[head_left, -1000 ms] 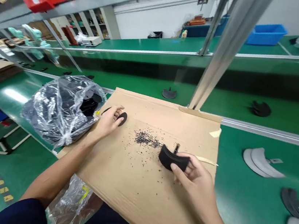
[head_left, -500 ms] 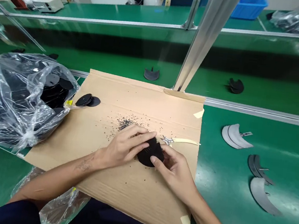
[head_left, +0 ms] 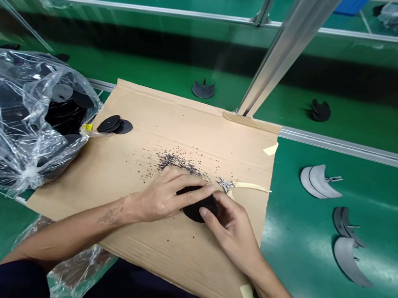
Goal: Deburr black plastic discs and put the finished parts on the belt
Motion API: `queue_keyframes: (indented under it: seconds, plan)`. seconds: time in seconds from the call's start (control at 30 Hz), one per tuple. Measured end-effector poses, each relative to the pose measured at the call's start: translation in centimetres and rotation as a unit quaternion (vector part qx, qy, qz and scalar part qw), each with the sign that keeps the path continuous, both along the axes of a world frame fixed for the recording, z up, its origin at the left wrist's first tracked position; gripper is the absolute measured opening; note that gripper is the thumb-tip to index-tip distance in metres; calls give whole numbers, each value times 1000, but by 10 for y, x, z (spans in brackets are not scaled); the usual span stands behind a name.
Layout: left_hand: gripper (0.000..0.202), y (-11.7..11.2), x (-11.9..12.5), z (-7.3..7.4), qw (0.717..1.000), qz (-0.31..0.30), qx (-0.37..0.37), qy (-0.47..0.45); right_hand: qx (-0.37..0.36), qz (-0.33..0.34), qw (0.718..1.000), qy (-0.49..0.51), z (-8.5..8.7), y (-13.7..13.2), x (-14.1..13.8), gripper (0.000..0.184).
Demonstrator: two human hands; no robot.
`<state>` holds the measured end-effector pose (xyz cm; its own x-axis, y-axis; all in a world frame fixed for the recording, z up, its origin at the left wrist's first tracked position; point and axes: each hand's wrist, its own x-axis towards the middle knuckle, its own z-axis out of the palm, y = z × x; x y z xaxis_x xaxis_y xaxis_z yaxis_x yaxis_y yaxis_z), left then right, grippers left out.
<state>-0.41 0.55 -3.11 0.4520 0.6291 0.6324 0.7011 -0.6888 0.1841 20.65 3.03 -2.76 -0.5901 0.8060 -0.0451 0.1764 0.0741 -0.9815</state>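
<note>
My right hand (head_left: 235, 226) pinches a round, flat black plastic piece (head_left: 198, 211) between thumb and fingers, above the cardboard. From the other side my left hand (head_left: 164, 194) is closed on the same piece, its fingers lying across the top and hiding much of it. Just beyond the hands, many tiny black bits (head_left: 175, 160) are scattered on the cardboard sheet (head_left: 136, 238). Nippers with pale handles (head_left: 243, 186) lie by my right hand's fingertips, touched by neither hand.
At the left stands a clear plastic bag (head_left: 12, 144) of black discs, with a few loose discs (head_left: 116, 125) beside it. Curved grey and black parts (head_left: 351, 262) lie on the green bench at right. A metal post (head_left: 293, 49) rises behind the cardboard; more black parts (head_left: 203, 90) lie beyond.
My left fingers have shifted over the black piece and now cover more of its top. More black bits show on the cardboard beyond the hands. The view has tilted slightly downward.
</note>
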Motion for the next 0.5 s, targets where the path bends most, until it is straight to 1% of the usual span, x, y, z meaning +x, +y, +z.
queue_keyframes:
  seconds: [0.07,0.13,0.27,0.3,0.4,0.43,0.5]
  plan:
    - [43,-1,0,1,1000,-4,4,1,15,2,1000,2,0,0,0,13]
    - [44,-2,1,0,1000,-7,-10,-6,32,3,999,5,0,-1,0,14]
    - [46,-4,6,-3,999,-14,-28,-31,67,-27,997,-6,-1,-3,-1,24]
    - [47,-4,7,-3,998,-15,-29,-46,83,-34,996,-3,-1,-3,-1,23]
    - [48,-3,8,-3,989,-3,-62,-137,150,-44,987,31,0,-4,-1,8]
    - [47,-3,8,-2,981,-4,-87,-173,173,-44,983,43,-1,-5,0,8]
    - [40,-1,6,-1,963,-30,-138,-231,216,-40,974,60,-1,-5,1,19]
